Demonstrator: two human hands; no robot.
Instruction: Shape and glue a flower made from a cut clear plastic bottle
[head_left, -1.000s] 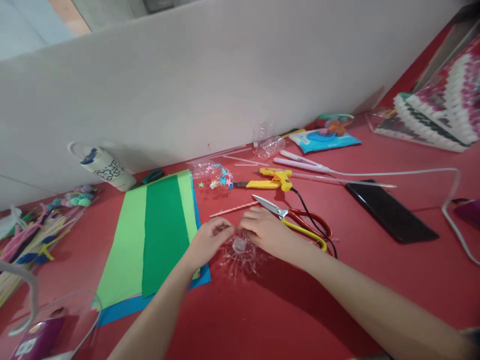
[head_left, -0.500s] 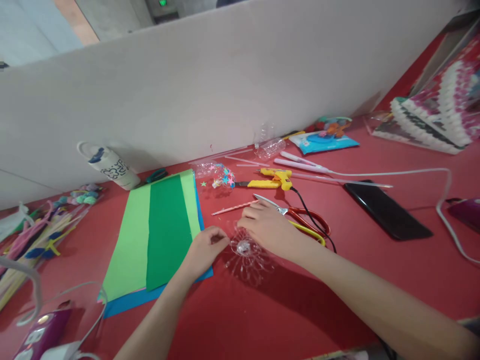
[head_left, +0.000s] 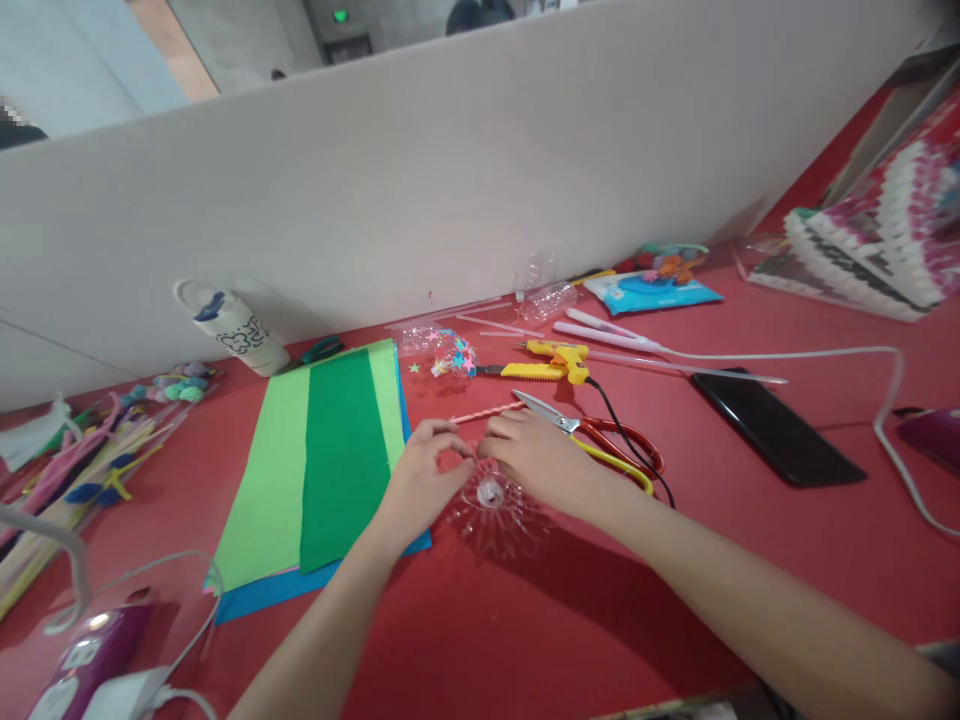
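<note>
A clear plastic piece cut into splayed strips (head_left: 491,510) lies flat on the red table (head_left: 570,620), with a small round neck at its middle. My left hand (head_left: 424,480) pinches strips at its far left edge, fingers curled. My right hand (head_left: 536,455) rests on its far right edge, fingers bent down onto the strips. The two hands nearly meet above the plastic. Just beyond my right hand lie red and yellow scissors (head_left: 600,440) and a thin pink striped straw (head_left: 480,412).
Green and blue paper sheets (head_left: 330,460) lie left of my hands. A yellow glue gun (head_left: 551,360), black phone (head_left: 776,425), white cable (head_left: 892,400), star confetti (head_left: 450,355), white bottle (head_left: 236,325) and pipe cleaners (head_left: 82,470) surround them. A white partition (head_left: 450,180) backs the table.
My left hand moved up and right to the plastic's far edge, close to my right hand. The view shifted slightly.
</note>
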